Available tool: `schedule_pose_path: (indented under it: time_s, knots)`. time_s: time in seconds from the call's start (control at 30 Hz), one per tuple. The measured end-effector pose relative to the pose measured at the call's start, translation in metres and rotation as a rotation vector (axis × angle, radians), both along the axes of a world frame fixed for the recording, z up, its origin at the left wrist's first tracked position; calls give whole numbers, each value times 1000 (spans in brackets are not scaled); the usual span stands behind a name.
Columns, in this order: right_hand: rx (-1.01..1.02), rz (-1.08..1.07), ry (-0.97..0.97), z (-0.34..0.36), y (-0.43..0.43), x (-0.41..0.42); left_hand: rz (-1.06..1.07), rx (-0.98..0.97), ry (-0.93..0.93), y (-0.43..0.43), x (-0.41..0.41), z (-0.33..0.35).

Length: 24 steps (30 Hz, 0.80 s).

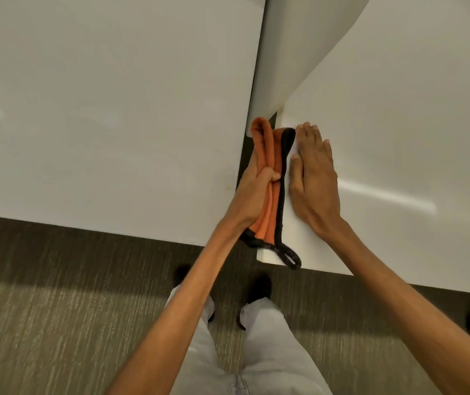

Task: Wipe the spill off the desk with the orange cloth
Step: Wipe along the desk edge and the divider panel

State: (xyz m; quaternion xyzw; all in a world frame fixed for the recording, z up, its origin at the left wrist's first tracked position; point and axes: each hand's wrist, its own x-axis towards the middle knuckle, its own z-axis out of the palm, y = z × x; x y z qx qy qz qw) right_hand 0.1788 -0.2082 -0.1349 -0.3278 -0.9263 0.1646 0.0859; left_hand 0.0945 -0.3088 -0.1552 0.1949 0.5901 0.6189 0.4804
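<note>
Cloth bunched in left hand at the desk's edge

Fingers of the left hand (258, 183) curl tight around the folded orange cloth (270, 181), thumb pressed across its middle. The cloth has a black border and hangs in the gap between two white desks, against the left edge of the right desk (399, 124), its black loop (290, 256) dangling over that desk's near left corner. The right hand (313, 172) lies flat on that desk just beside the cloth, fingers straight and pressed together. Grey trousers (268, 352) and carpet (57, 309) show below.
</note>
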Motion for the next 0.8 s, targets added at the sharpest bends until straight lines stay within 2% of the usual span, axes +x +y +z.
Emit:
schedule_pose_path:
  time_s: [0.07,0.17,0.33,0.5,0.6,0.7,0.8]
  knots:
    - [-3,-3,11,0,0,-1,1,14,89,14,-10,5]
    - [-8,-1,18,0,1,0,-12,23,157,-10,14,9]
    - [-23,5,2,1,1,1,7,-27,65,-63,59,9]
    - [-51,21,63,3,1,1,23,-115,25,1,4,8]
    - [-61,29,102,2,3,1,48,-83,36,25,-17,9]
    - [-56,31,107,0,4,2,76,-53,57,-5,11,11]
    - [-47,27,99,-1,5,2,81,-76,-10,-56,57,5]
